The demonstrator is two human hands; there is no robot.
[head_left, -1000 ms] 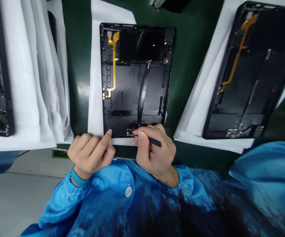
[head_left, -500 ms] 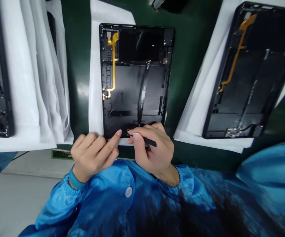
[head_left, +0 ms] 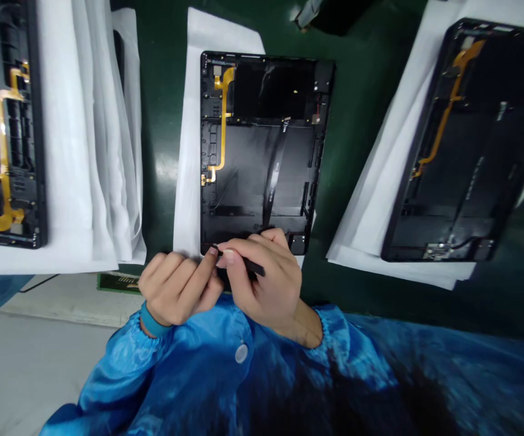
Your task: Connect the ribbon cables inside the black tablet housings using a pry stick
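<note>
An opened black tablet chassis (head_left: 262,151) lies back-up on a white sheet (head_left: 188,145) in the middle of the green mat. A yellow flex cable (head_left: 222,121) runs down its left side and a dark ribbon cable (head_left: 275,169) crosses its middle. My right hand (head_left: 264,281) pinches a thin black tool (head_left: 244,261) whose tip rests at the chassis's near left corner. My left hand (head_left: 178,287) is curled, its forefinger tip pressed against that same corner beside the tool tip. Both wrists wear blue sleeves.
A second open chassis (head_left: 466,145) lies tilted on white sheets at the right. A third chassis (head_left: 5,127) sits at the left edge beside a stack of white sheets (head_left: 94,133). A dark object (head_left: 316,9) is at the far edge. The green mat (head_left: 357,79) ends at a grey bench edge (head_left: 39,303).
My right hand has slid the tool tip leftward along the near edge, from the bottom connector to the near left corner. My left forefinger stays beside it. The view has shifted slightly.
</note>
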